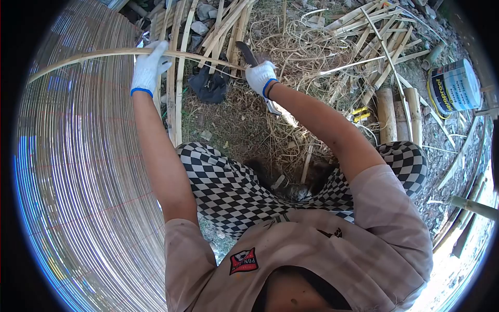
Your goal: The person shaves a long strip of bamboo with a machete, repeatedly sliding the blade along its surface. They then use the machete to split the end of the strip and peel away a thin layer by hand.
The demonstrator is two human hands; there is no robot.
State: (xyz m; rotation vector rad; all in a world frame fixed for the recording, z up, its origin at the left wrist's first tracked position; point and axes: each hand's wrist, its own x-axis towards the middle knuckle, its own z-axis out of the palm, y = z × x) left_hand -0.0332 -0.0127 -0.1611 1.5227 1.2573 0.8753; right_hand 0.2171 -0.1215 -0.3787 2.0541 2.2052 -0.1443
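Observation:
My left hand (149, 68), in a white work glove with a blue cuff, is closed around a long bamboo strip (93, 52). The strip bows out to the far left and runs right, thinning toward my other hand. My right hand (261, 77), gloved the same way, grips a knife whose dark blade (246, 53) points up and left beside the strip's right end. Its handle is mostly hidden in the glove. Thin curled shavings (296, 62) lie on the ground around and beyond my right hand.
A slatted bamboo blind (99, 156) fills the left side. Cut strips (179, 78) lie near my left hand, beside a dark cloth (209, 84). To the right are bamboo pieces (385, 112), a yellow-handled tool (359, 114) and a paint bucket (455, 86). My checkered-trousered knees flank the ground below.

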